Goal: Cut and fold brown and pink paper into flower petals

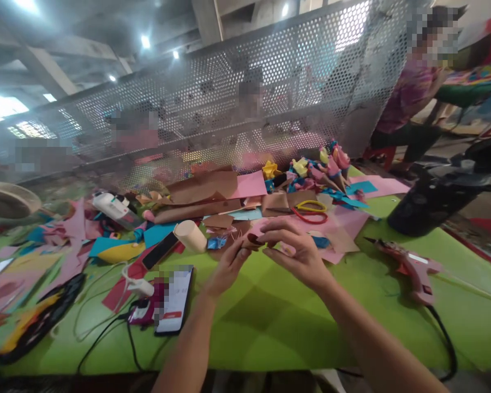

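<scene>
In front of me, over the green table, my left hand (229, 263) pinches a small rolled piece of brown paper (253, 239). My right hand (297, 252) meets it from the other side, thumb and fingertips closed at the roll's right end. Part of the roll is hidden behind the fingers. Just beyond the hands lie pink paper sheets (347, 232) and scissors with red and yellow handles (311, 213). A cream-coloured cylinder (191, 236) lies left of my left hand. To the right rests a pink glue gun (419, 270) with a black cord.
A lit phone (175, 300), a dark phone (160, 251) and cables crowd the left side. Paper flowers (335, 161) and brown sheets (202, 188) lie along the perforated metal screen (294, 82). A black container (427, 199) stands right. A person in a patterned shirt (407, 95) sits beyond.
</scene>
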### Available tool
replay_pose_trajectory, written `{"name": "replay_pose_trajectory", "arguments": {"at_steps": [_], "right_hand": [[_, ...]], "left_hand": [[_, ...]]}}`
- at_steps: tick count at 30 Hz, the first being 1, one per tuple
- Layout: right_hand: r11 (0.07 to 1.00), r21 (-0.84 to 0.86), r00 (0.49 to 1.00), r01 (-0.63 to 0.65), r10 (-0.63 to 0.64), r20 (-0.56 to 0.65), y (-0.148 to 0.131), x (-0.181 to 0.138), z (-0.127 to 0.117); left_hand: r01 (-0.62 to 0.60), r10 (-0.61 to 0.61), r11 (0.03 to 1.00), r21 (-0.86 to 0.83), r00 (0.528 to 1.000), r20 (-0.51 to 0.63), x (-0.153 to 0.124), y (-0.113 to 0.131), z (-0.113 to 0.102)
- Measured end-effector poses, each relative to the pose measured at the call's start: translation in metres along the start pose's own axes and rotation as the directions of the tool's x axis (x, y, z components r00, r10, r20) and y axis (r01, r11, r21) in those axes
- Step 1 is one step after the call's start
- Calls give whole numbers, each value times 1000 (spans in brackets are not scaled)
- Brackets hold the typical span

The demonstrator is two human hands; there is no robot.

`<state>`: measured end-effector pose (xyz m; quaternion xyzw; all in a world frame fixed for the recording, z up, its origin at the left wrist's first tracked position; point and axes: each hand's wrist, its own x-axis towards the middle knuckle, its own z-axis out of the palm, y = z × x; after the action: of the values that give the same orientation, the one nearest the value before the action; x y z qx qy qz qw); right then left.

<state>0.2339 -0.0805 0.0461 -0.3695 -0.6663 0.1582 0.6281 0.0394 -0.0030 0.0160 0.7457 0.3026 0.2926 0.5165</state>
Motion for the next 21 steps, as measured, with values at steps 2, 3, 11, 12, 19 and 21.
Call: {"name": "replay_pose_trajectory", "arguments": {"at_steps": [2,3,11,12,19,21], "right_hand": [[997,-66,999,32,-29,36,0,-1,3],[994,-98,998,45,-41,49,1,-1,4],[972,-216,994,88,-73,77,13,-2,8],[975,-209,995,78,-65,69,14,-2,9],[986,-158,998,-51,57,35,23,-8,16],[985,-155,996,-69,76,42,23,-8,17]], "left_hand": [[23,-23,1000,13,1000,-8,-2,-2,-1],[41,-41,999,20,999,-14,-2,-3,-1],[45,-48,994,100,999,21,0,2,1],[28,-32,993,114,999,27,2,3,2],[-26,13,977,211,998,64,6,2,1],[-26,11,967,253,998,60,7,-1,1]]}}
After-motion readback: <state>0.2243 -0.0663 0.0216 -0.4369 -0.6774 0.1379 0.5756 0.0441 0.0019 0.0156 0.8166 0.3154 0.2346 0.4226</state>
